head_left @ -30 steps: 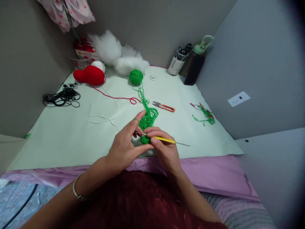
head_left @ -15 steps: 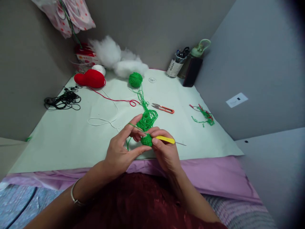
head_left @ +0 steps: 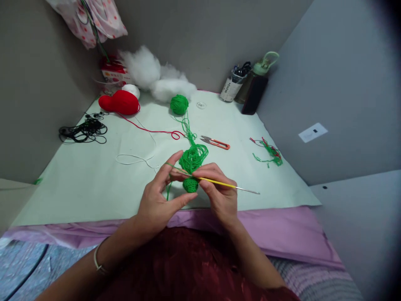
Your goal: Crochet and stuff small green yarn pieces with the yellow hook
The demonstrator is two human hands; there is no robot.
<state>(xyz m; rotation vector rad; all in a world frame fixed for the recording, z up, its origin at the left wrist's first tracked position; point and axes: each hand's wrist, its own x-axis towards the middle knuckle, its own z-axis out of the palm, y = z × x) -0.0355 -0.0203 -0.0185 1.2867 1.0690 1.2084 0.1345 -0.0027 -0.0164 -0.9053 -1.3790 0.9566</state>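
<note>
Between finger and thumb, my left hand (head_left: 159,190) grips a small green crochet piece (head_left: 190,184), cup-like in shape. A strand of green yarn runs over its raised index finger. My right hand (head_left: 221,194) is closed around a crochet hook (head_left: 217,182) with a yellow grip. The hook's front end reaches the top edge of the green piece; its exact place in the stitches is too small to tell. Just beyond my hands lies a loose heap of green yarn (head_left: 194,158), whose strands lead back to a green yarn ball (head_left: 179,104).
Orange thread snips (head_left: 216,142) lie right of the yarn heap. Red yarn (head_left: 120,103), white stuffing (head_left: 172,88) and tangled black cord (head_left: 86,130) are at the back and left. A pen cup (head_left: 231,87), a phone (head_left: 254,95) and yarn scraps (head_left: 272,153) are at the right.
The crochet hook has turned in my right hand, its back end now reaching farther right and its grip seen edge-on. The green piece has tilted slightly, showing more of its side.
</note>
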